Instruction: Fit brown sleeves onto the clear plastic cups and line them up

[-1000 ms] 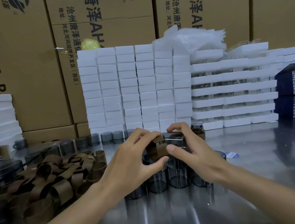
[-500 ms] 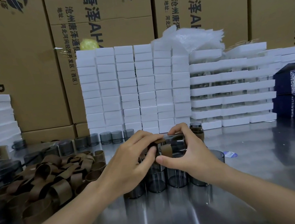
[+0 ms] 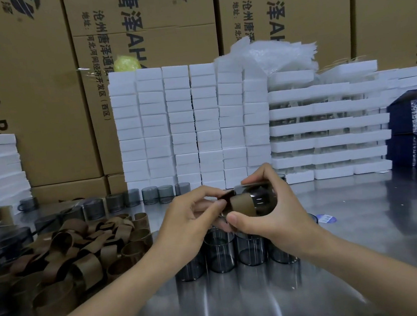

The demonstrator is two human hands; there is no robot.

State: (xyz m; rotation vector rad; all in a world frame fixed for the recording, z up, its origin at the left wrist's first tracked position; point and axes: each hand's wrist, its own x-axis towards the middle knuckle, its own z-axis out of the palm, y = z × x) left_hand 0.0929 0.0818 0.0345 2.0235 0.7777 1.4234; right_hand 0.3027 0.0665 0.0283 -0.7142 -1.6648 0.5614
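Near my edge of the steel table point(image 3: 247, 308), smoky clear plastic cups point(image 3: 220, 253) stand bunched. Just above them my right hand point(image 3: 275, 218) curls round one such cup point(image 3: 262, 197), tipped sideways; my left hand point(image 3: 189, 220) pinches the brown band-shaped sleeve point(image 3: 242, 204) partway on it. Both look light, the cup slick and thin-walled: I'd hold its body gently, the sleeve by its rim.

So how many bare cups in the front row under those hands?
4 cups side by side: one beside the left forearm, two in the middle, one under the right wrist. More behind may be hidden by the left hand and right hand.
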